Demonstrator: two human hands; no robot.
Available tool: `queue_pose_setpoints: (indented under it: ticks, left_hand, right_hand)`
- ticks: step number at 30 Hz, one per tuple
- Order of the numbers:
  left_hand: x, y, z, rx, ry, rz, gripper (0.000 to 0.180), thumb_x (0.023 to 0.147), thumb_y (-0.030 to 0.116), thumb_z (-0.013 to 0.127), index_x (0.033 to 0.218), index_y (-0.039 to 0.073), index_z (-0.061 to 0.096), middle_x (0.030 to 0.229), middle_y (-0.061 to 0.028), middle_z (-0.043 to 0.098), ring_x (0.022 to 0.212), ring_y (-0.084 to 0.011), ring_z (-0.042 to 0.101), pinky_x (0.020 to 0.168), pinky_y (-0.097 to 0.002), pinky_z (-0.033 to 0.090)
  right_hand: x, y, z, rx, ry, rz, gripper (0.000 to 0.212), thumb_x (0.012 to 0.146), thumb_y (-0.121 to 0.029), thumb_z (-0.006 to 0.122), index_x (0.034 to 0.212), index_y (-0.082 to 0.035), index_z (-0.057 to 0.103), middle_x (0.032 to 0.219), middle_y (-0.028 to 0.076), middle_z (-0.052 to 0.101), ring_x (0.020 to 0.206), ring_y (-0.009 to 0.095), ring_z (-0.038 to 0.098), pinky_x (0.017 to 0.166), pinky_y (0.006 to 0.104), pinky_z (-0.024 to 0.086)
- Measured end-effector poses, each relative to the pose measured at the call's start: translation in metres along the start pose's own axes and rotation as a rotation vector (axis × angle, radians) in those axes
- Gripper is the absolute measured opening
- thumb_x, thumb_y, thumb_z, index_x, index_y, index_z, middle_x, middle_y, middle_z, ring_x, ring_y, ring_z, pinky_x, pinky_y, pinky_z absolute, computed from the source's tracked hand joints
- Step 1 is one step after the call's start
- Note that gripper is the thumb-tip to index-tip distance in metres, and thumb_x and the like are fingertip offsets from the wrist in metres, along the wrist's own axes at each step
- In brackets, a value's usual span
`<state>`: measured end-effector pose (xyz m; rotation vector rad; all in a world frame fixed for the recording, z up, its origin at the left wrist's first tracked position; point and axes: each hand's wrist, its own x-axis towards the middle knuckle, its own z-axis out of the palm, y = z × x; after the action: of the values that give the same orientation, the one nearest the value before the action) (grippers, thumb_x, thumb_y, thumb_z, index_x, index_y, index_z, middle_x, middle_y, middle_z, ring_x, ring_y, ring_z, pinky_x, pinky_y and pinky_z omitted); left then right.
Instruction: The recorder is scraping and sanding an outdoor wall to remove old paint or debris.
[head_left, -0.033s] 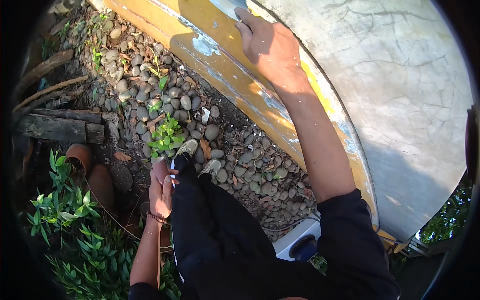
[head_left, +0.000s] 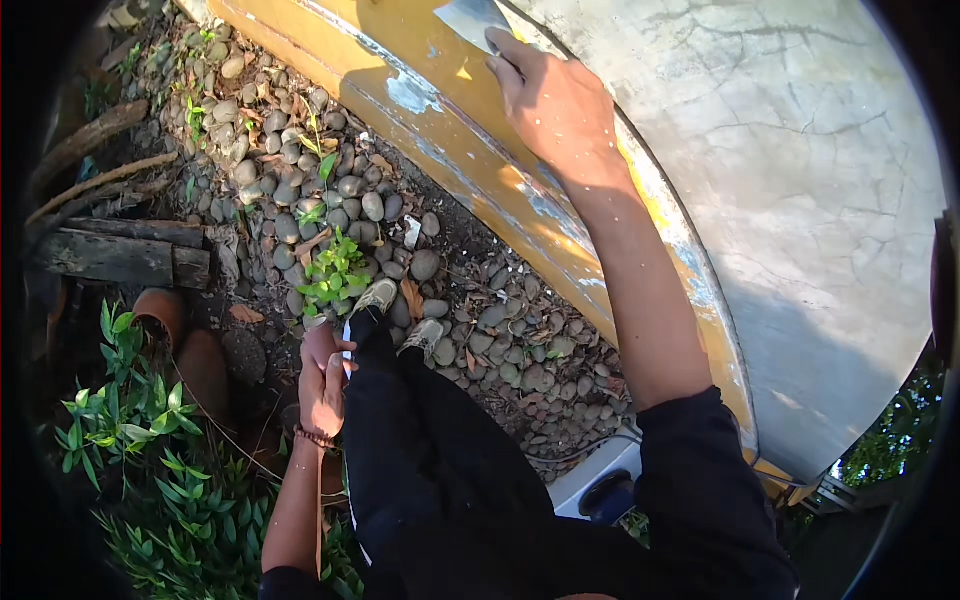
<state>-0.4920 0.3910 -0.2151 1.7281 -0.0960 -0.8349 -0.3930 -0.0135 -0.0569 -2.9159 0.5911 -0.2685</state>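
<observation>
My right hand (head_left: 555, 100) reaches up and forward, gripping a flat grey scraper blade (head_left: 468, 18) pressed against the yellow painted band (head_left: 470, 150) of a large curved hull. The yellow paint is worn, with pale bare patches. Above the band the hull's surface (head_left: 780, 150) is grey-white and cracked. My left hand (head_left: 322, 385) rests on my left leg in black trousers (head_left: 420, 450), holding nothing, with a bracelet at the wrist. My grey shoes (head_left: 400, 315) stand on pebbles.
Rounded pebbles (head_left: 300, 170) and dry leaves cover the ground beside the hull. A small green weed (head_left: 335, 270) grows by my feet. Old timber (head_left: 110, 255), brown clay pots (head_left: 185, 345) and leafy plants (head_left: 150, 450) lie to my left. A white-and-blue object (head_left: 600, 485) sits under my right arm.
</observation>
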Motion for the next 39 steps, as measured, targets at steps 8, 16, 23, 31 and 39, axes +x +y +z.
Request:
queue_pose_setpoints:
  ticks: [8,16,23,31,39]
  left_hand:
    - [-0.088,-0.051,-0.076,0.090,0.230,-0.177,0.034,0.111,0.030,0.049,0.131,0.002,0.046,0.111,-0.0062,0.069,0.080,-0.0095,0.061,0.074,-0.0259,0.049]
    - [-0.034,-0.038,-0.043,-0.131,0.067,-0.112,0.048,0.111,0.036,0.052,0.145,0.005,0.039,0.115,-0.0060,0.068,0.081,-0.0094,0.061,0.072,-0.0246,0.048]
    - [-0.088,-0.069,-0.100,0.005,0.126,-0.210,0.046,0.111,0.028,0.052,0.148,0.004,0.037,0.110,-0.0078,0.069,0.076,-0.0103,0.060,0.073,-0.0258,0.049]
    - [-0.090,-0.064,-0.111,0.078,0.154,-0.226,0.049,0.111,0.035,0.053,0.146,0.004,0.038,0.113,-0.0067,0.071,0.076,-0.0107,0.062,0.069,-0.0248,0.046]
    - [-0.107,-0.082,-0.125,0.165,0.068,-0.319,0.052,0.110,0.038,0.052,0.147,0.003,0.038,0.112,-0.0101,0.071,0.074,-0.0127,0.063,0.070,-0.0264,0.047]
  right_hand:
    - [-0.115,0.046,-0.058,-0.006,0.004,0.239,0.034,0.101,-0.027,0.065,0.134,-0.022,0.071,0.096,0.019,0.076,0.086,0.037,0.075,0.080,0.0432,0.058]
    - [-0.104,0.030,-0.033,-0.063,-0.149,0.394,0.043,0.104,-0.035,0.060,0.147,-0.031,0.059,0.088,0.019,0.074,0.082,0.039,0.072,0.080,0.0489,0.057]
    - [-0.289,0.134,-0.125,-0.055,-0.167,0.727,0.043,0.104,-0.032,0.060,0.147,-0.030,0.060,0.113,0.019,0.075,0.105,0.039,0.071,0.093,0.0440,0.056]
    - [-0.236,0.107,-0.094,0.196,-0.092,0.640,0.043,0.107,-0.035,0.055,0.149,-0.030,0.057,0.123,0.018,0.072,0.112,0.042,0.068,0.099,0.0460,0.054]
    - [-0.400,0.205,-0.103,0.053,0.021,0.786,0.046,0.107,-0.034,0.054,0.154,-0.030,0.051,0.134,0.017,0.069,0.128,0.037,0.062,0.105,0.0412,0.050]
